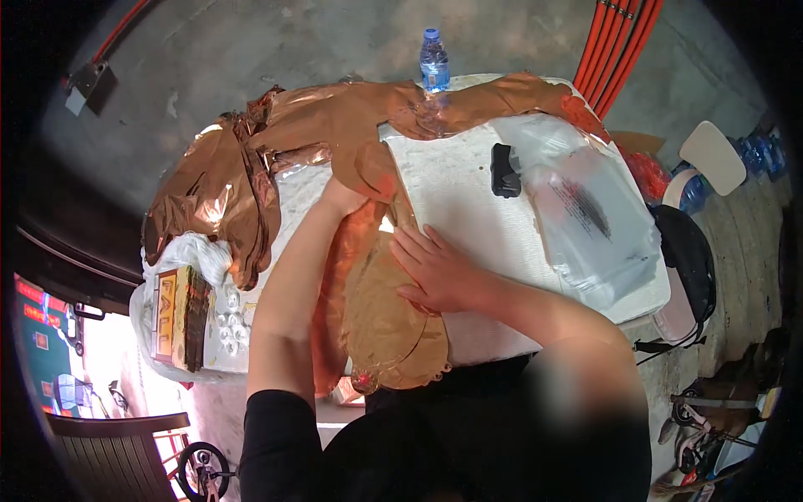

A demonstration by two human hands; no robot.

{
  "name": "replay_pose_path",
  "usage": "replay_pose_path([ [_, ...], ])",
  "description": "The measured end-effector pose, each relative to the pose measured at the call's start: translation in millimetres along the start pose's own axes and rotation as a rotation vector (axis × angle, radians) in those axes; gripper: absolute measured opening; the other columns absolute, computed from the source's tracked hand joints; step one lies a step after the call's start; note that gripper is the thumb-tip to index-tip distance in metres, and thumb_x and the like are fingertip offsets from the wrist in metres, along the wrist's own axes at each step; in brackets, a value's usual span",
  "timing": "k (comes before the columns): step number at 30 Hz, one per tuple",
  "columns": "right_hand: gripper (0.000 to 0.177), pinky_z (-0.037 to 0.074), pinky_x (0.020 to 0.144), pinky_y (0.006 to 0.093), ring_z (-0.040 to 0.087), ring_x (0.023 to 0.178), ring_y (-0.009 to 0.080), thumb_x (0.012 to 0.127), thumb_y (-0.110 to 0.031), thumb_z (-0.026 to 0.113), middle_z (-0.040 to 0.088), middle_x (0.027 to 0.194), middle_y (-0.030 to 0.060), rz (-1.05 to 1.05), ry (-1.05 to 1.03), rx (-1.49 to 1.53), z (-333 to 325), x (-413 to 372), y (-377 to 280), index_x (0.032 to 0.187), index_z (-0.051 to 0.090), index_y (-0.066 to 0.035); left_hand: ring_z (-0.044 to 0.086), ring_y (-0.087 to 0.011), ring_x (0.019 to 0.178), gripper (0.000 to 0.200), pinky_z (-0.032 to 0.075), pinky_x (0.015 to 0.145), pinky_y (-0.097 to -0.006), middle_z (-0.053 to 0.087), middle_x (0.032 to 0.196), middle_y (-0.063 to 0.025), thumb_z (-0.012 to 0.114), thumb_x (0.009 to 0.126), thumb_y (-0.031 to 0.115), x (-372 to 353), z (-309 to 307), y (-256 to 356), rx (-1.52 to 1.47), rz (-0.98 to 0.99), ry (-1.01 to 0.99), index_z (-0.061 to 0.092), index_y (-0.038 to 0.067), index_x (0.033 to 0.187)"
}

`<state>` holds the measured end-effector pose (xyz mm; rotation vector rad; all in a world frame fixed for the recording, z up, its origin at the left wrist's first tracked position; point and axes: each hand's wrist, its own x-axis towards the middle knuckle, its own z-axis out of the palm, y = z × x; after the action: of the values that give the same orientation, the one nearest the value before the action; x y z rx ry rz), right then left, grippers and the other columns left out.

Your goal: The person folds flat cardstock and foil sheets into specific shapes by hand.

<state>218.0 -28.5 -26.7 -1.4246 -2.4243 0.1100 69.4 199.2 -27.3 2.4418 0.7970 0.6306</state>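
Observation:
A flat, copper-coloured foil piece (393, 305), like a deflated foil balloon, lies across the front of the white table (468, 192). My right hand (439, 272) rests palm down on its right side, fingers stretched out. My left hand (345, 199) reaches to the foil's upper end, where a rounded foil flap (361, 163) covers its fingers. Whether those fingers grip the foil is hidden. More crumpled copper foil (213, 184) spreads from the left side along the back edge.
Behind the foil stands a water bottle (434, 63). A black object (505, 171) sits beside clear plastic bags (594, 217) on the right. A thick box or book (177, 318), a white plastic bag (192, 258) and small clear items (232, 326) occupy the left. Chairs flank the table.

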Motion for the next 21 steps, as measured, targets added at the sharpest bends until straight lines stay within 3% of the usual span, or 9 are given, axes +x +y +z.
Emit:
replay_pose_path([
  [1, 0.071, 0.018, 0.115, 0.048, 0.025, 0.14, 0.0336, 0.093, -0.046, 0.049, 0.03, 0.148, 0.0224, 0.004, -0.002, 0.005, 0.3, -0.2, -0.3, 0.141, 0.033, 0.004, 0.058, -0.025, 0.108, 0.04, 0.045, 0.093, -0.037, 0.062, 0.119, -0.0084, 0.063, 0.087, 0.021, -0.3, -0.6, -1.6, -0.159, 0.031, 0.127, 0.057, 0.006, 0.123],
  [4, 0.071, 0.018, 0.114, 0.0478, 0.026, 0.14, 0.0328, 0.091, -0.046, 0.051, 0.031, 0.148, 0.0222, -0.005, 0.028, -0.008, 2.9, -0.6, 0.1, 0.14, 0.034, 0.004, 0.056, -0.0193, 0.11, 0.036, 0.043, 0.095, -0.0325, 0.061, 0.117, -0.0071, 0.062, 0.088, 0.014, 5.1, -38.2, -29.4, -0.203, -0.1, 0.214, 0.056, 0.002, 0.122],
  [6, 0.071, 0.018, 0.114, 0.0477, 0.026, 0.14, 0.0322, 0.09, -0.046, 0.052, 0.032, 0.147, 0.0222, -0.012, 0.048, -0.019, 4.7, -0.6, 0.7, 0.139, 0.036, 0.004, 0.063, -0.0182, 0.088, 0.024, 0.049, 0.084, -0.0315, 0.064, 0.111, -0.0093, 0.064, 0.086, 0.013, 7.9, -47.0, -52.6, -1.126, -0.296, 0.608, 0.064, 0.003, 0.108],
  [7, 0.071, 0.018, 0.114, 0.0477, 0.026, 0.14, 0.0322, 0.09, -0.046, 0.052, 0.032, 0.147, 0.0222, -0.016, 0.046, -0.015, 4.7, -0.4, 0.7, 0.139, 0.036, 0.004, 0.063, -0.0182, 0.088, 0.024, 0.049, 0.084, -0.0315, 0.064, 0.111, -0.0093, 0.064, 0.086, 0.013, 4.2, -47.7, -34.5, -1.123, -0.301, 0.612, 0.064, 0.003, 0.108],
  [9, 0.071, 0.018, 0.114, 0.048, 0.026, 0.141, 0.0322, 0.09, -0.046, 0.052, 0.033, 0.147, 0.0223, -0.006, 0.052, -0.027, 4.4, -0.8, -0.1, 0.138, 0.038, 0.004, 0.062, -0.0215, 0.094, 0.019, 0.048, 0.086, -0.0339, 0.065, 0.109, -0.0119, 0.058, 0.09, 0.01, -7.0, -39.0, 8.4, -0.546, -0.189, 0.409, 0.065, 0.002, 0.106],
  [11, 0.071, 0.017, 0.114, 0.0481, 0.025, 0.141, 0.0324, 0.09, -0.047, 0.051, 0.032, 0.148, 0.0223, -0.002, 0.04, -0.027, 4.2, -0.7, -0.4, 0.139, 0.037, 0.004, 0.059, -0.0277, 0.103, 0.023, 0.045, 0.091, -0.0368, 0.064, 0.11, -0.0136, 0.057, 0.09, 0.014, -14.6, -28.3, 35.0, 0.092, 0.254, 0.185, 0.065, 0.004, 0.109],
  [14, 0.071, 0.016, 0.115, 0.0485, 0.024, 0.141, 0.0326, 0.091, -0.047, 0.05, 0.031, 0.149, 0.0225, 0.002, 0.017, -0.031, 5.1, 0.6, -1.2, 0.139, 0.036, 0.004, 0.054, -0.0318, 0.11, 0.025, 0.043, 0.094, -0.0395, 0.063, 0.113, -0.0125, 0.056, 0.09, 0.02, -15.0, -1.6, 30.3, 0.177, 0.231, 0.056, 0.066, 0.009, 0.111],
  [17, 0.071, 0.015, 0.115, 0.0489, 0.023, 0.142, 0.0328, 0.092, -0.047, 0.048, 0.03, 0.149, 0.0228, 0.01, -0.005, -0.025, 1.9, 0.3, -0.6, 0.14, 0.034, 0.004, 0.054, -0.0308, 0.11, 0.028, 0.044, 0.092, -0.0409, 0.062, 0.115, -0.0102, 0.056, 0.091, 0.024, -9.9, 7.4, 24.7, 0.371, 0.201, 0.067, 0.065, 0.012, 0.114],
  [21, 0.072, 0.014, 0.115, 0.0495, 0.022, 0.142, 0.0329, 0.093, -0.048, 0.047, 0.028, 0.15, 0.0226, 0.013, -0.022, -0.011, 1.9, 0.8, -0.9, 0.141, 0.033, 0.003, 0.053, -0.0295, 0.11, 0.03, 0.044, 0.092, -0.0426, 0.059, 0.117, -0.0085, 0.055, 0.091, 0.026, -1.6, 7.7, 34.8, 0.412, 0.086, 0.01, 0.063, 0.014, 0.118],
])
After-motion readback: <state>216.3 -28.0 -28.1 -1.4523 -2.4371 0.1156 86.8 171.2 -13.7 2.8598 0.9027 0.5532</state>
